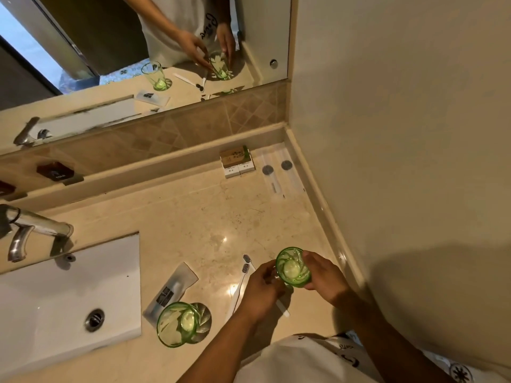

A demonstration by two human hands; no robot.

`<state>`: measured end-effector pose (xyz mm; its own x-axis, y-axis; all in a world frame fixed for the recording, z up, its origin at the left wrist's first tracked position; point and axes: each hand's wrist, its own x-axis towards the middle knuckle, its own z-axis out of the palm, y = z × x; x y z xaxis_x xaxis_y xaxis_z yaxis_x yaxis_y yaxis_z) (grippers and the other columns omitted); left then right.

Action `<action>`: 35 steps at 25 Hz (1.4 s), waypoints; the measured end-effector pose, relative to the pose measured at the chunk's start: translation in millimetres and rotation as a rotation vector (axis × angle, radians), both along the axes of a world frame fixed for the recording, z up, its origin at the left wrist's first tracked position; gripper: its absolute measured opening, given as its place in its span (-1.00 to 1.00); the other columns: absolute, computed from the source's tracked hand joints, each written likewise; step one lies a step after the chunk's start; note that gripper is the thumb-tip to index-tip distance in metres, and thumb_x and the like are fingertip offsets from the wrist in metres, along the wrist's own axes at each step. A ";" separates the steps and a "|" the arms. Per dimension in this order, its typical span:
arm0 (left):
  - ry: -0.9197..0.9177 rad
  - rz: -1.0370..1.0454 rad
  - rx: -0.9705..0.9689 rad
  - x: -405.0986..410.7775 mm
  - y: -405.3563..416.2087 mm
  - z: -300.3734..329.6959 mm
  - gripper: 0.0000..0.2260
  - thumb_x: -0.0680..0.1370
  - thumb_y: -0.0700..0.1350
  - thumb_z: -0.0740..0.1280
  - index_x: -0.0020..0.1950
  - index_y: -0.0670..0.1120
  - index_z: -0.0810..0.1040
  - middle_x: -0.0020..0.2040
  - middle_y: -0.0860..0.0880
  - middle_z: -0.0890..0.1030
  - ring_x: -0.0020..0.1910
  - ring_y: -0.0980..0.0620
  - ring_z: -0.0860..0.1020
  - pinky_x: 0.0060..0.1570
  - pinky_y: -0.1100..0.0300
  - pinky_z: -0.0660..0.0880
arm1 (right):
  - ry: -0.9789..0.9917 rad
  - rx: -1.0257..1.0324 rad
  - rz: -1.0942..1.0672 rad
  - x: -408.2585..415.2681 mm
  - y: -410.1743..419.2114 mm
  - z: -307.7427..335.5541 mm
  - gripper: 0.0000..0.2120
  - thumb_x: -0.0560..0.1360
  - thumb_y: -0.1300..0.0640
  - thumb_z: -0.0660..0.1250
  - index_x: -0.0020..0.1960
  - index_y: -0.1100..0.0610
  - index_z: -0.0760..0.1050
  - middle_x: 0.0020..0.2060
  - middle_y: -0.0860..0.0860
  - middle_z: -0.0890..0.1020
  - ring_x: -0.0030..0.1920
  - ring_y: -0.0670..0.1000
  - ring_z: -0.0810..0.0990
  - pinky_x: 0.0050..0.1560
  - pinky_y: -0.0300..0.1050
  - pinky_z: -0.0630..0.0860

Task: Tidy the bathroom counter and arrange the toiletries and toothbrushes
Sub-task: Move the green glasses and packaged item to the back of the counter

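White porcelain fills the left edge of my view: the sink (69,294), with its chrome tap (36,228) above it. Just right of the sink a green glass (177,323) stands upright on a round coaster (203,319), and a flat sachet (172,290) lies on the counter (193,217) touching the glass's far side.

Moving right, two white toothbrushes (243,275) lie side by side on the marble, dark bristle heads pointing away from me, their handles running under my left hand (260,291). That hand is curled, fingertips close against the near-left side of a second green glass (293,268); I cannot tell for sure whether it pinches a brush handle or the glass itself. A white handle end sticks out below its wrist.

My right hand (323,275) wraps the second glass from the right, fingers curled round its wall, so the glass sits between both hands, upright, near the counter's front right corner by the wall.

Well back, against the rear ledge, small boxes (237,164) are stacked, and just beside them lie two clear packets (279,170) with dark round seals.
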<state>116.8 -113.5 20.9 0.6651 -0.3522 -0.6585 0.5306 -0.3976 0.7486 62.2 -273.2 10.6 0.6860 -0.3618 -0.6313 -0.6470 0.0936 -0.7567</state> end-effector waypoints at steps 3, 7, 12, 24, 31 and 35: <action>-0.019 0.006 0.000 -2.3 1.1 2.0 -0.55 0.33 -0.24 0.35 0.15 0.14 0.60 0.11 0.09 0.69 0.17 -0.04 0.65 0.26 -0.12 0.56 | -0.006 0.006 0.002 0.0 2.5 3.3 -0.67 0.68 -0.02 0.14 0.31 0.08 0.55 0.19 0.12 0.61 0.11 0.11 0.63 -0.32 -0.27 0.61; -0.088 0.008 0.004 -0.6 9.0 7.4 -0.52 0.44 -0.36 0.28 0.17 0.13 0.63 0.08 0.07 0.71 0.08 -0.04 0.66 0.16 -0.01 0.60 | 0.029 -0.094 0.114 13.2 9.7 14.5 -0.65 0.67 -0.11 0.10 0.25 0.00 0.56 0.04 0.10 0.64 -0.23 0.08 0.70 -0.38 -0.15 0.56; -0.322 -0.020 0.082 21.5 49.2 21.8 -0.42 0.49 -0.43 0.26 0.20 0.27 0.48 0.04 0.19 0.65 -0.09 0.28 0.65 -0.09 0.42 0.54 | 0.003 -0.079 0.128 49.3 48.7 22.8 -0.66 0.60 -0.19 0.11 0.16 -0.08 0.56 -0.08 0.13 0.66 -0.40 0.04 0.65 -0.38 -0.04 0.49; -0.342 0.139 -0.017 119.0 180.4 19.2 -0.49 0.43 -0.18 0.49 0.35 -0.01 0.49 0.17 0.03 0.65 0.16 0.14 0.61 0.20 0.04 0.58 | -0.096 0.123 -0.079 142.6 172.4 46.7 -0.73 0.64 0.08 0.12 0.17 0.05 0.57 -0.24 0.14 0.68 -0.39 0.09 0.59 -0.27 0.00 0.51; -0.243 0.260 -0.072 169.5 178.8 3.3 -0.65 0.50 -0.34 0.42 0.17 0.02 0.54 0.18 0.05 0.65 0.23 0.11 0.60 0.26 0.05 0.55 | -0.124 0.192 -0.096 182.4 177.2 8.2 -0.71 0.61 0.26 0.24 0.32 0.20 0.46 -0.11 0.27 0.66 -0.32 0.09 0.64 -0.12 0.10 0.47; -0.211 0.316 -0.073 212.2 154.7 -14.6 -0.64 0.45 -0.35 0.41 0.18 -0.03 0.55 0.18 -0.08 0.67 0.23 -0.02 0.62 0.31 -0.01 0.52 | -0.126 0.118 -0.062 223.9 163.6 5.0 -0.71 0.53 0.24 0.30 0.24 0.15 0.56 -0.03 0.14 0.70 -0.17 0.04 0.65 -0.23 -0.17 0.57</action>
<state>329.0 41.2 6.3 0.8667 -0.1492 -0.4761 0.4494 -0.1807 0.8748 286.1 -109.5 15.6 0.7411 -0.3346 -0.5821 -0.5375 0.2238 -0.8130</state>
